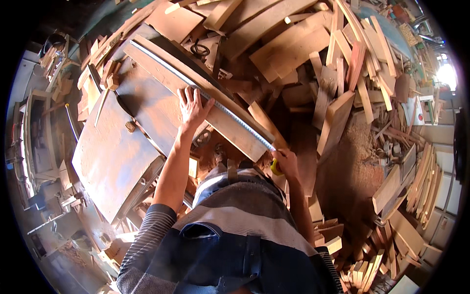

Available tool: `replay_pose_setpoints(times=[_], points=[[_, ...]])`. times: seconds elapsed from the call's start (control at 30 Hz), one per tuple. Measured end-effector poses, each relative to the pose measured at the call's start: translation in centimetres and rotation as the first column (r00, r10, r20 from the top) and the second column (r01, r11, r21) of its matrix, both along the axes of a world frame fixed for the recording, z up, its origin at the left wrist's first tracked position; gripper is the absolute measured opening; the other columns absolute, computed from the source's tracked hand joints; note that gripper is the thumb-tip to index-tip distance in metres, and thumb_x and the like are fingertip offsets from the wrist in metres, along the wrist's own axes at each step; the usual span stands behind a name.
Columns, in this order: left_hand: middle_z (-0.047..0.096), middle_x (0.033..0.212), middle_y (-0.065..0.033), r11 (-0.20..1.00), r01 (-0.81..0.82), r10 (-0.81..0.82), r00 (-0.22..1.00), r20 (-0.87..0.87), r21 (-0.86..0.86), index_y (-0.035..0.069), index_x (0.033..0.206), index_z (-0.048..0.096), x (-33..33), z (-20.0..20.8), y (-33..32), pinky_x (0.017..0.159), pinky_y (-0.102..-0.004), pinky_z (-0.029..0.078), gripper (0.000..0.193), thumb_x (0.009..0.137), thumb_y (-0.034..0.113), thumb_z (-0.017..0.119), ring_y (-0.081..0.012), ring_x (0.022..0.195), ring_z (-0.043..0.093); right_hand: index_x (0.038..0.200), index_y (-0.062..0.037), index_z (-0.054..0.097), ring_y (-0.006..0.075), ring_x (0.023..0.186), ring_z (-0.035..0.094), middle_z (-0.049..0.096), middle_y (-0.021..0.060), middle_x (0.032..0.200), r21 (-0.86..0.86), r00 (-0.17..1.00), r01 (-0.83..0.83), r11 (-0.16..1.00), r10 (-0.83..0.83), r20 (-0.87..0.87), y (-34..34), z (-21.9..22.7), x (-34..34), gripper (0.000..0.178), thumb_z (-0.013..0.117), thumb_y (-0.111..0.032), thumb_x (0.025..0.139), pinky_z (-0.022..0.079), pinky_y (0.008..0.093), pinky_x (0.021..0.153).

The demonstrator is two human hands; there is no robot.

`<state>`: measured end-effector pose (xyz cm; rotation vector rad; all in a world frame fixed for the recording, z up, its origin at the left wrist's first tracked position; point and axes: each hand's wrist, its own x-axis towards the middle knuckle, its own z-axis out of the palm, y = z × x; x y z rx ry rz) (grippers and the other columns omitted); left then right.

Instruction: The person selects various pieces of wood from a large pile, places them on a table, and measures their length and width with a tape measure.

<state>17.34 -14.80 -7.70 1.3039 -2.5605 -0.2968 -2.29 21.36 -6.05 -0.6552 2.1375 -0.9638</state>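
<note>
A long wooden board [236, 133] lies slanted across the edge of a metal-topped work table [154, 100], its near end jutting past the table toward my right. Along the board runs the pale extended blade of a tape measure [230, 113], from the far left end to my right hand [288, 162]. That hand is closed around the tape's case, of which a yellow part shows below the fingers. My left hand [194, 109] rests flat on the board's middle, fingers spread, their tips at the blade. A second narrow strip of wood [215, 88] sits along the blade's far side.
Left of the board, a wide pale tabletop [110, 152] carries a small wood block [130, 126]. Heaped offcuts and planks [293, 46] fill the far side and right. Sawdust [360, 147] covers the floor at right, beside leaning boards [335, 122]. More scraps [367, 269] lie near right.
</note>
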Motion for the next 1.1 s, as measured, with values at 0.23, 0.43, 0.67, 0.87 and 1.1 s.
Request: replay_pose_setpoints(times=[0.23, 0.43, 0.67, 0.87, 1.1], points=[[0.031, 0.153, -0.0230, 0.999, -0.006, 0.008, 1.000, -0.027, 0.047, 0.000, 0.143, 0.047, 0.2, 0.7, 0.2, 0.116, -0.0618, 0.027, 0.077, 0.091, 0.054, 0.066, -0.0512, 0.147, 0.017, 0.090, 0.0044, 0.073, 0.0107, 0.066, 0.061, 0.064, 0.0035, 0.069, -0.013, 0.990, 0.084, 0.996, -0.082, 0.116, -0.5, -0.9, 0.6, 0.032, 0.071, -0.027, 0.089, 0.046, 0.0301, 0.062], [0.030, 0.154, -0.0241, 0.998, -0.011, 0.013, 1.000, -0.020, 0.062, -0.002, 0.142, 0.047, 0.2, 0.7, 0.2, 0.117, -0.0616, 0.025, 0.077, 0.091, 0.053, 0.066, -0.0512, 0.147, 0.016, 0.097, 0.0016, 0.075, 0.0153, 0.072, 0.067, 0.072, 0.0091, 0.077, -0.023, 0.988, 0.051, 0.998, -0.047, 0.150, -1.0, -1.1, 0.5, 0.034, 0.071, -0.030, 0.088, 0.051, 0.0323, 0.067], [0.029, 0.156, -0.0236, 0.996, -0.034, 0.035, 0.999, -0.013, 0.077, -0.001, 0.143, 0.048, 0.3, 0.7, 0.3, 0.119, -0.0615, 0.022, 0.078, 0.091, 0.055, 0.064, -0.0506, 0.149, 0.014, 0.096, 0.0023, 0.075, 0.0133, 0.068, 0.065, 0.069, 0.0082, 0.074, -0.026, 0.989, 0.022, 0.999, -0.018, 0.146, -1.7, -0.4, 0.5, 0.034, 0.070, -0.031, 0.087, 0.051, 0.0318, 0.063], [0.030, 0.155, -0.0227, 0.998, -0.035, 0.036, 0.999, -0.018, 0.049, -0.001, 0.141, 0.048, 0.4, 0.3, 0.2, 0.117, -0.0614, 0.026, 0.077, 0.090, 0.054, 0.065, -0.0508, 0.148, 0.016, 0.098, 0.0033, 0.073, 0.0165, 0.074, 0.067, 0.070, 0.0120, 0.077, -0.055, 0.997, -0.047, 0.997, 0.051, 0.063, -2.1, -0.3, 0.3, 0.039, 0.070, -0.034, 0.086, 0.052, 0.0336, 0.070], [0.034, 0.151, -0.0230, 0.999, -0.046, 0.046, 0.999, -0.008, 0.025, -0.002, 0.138, 0.049, -0.5, 1.1, 0.8, 0.116, -0.0595, 0.025, 0.073, 0.095, 0.056, 0.056, -0.0482, 0.143, 0.022, 0.091, 0.0032, 0.074, 0.0166, 0.071, 0.066, 0.071, 0.0107, 0.078, -0.066, 0.979, -0.048, 0.997, 0.060, 0.193, -2.3, 2.3, 0.2, 0.034, 0.070, -0.030, 0.086, 0.050, 0.0319, 0.067]])
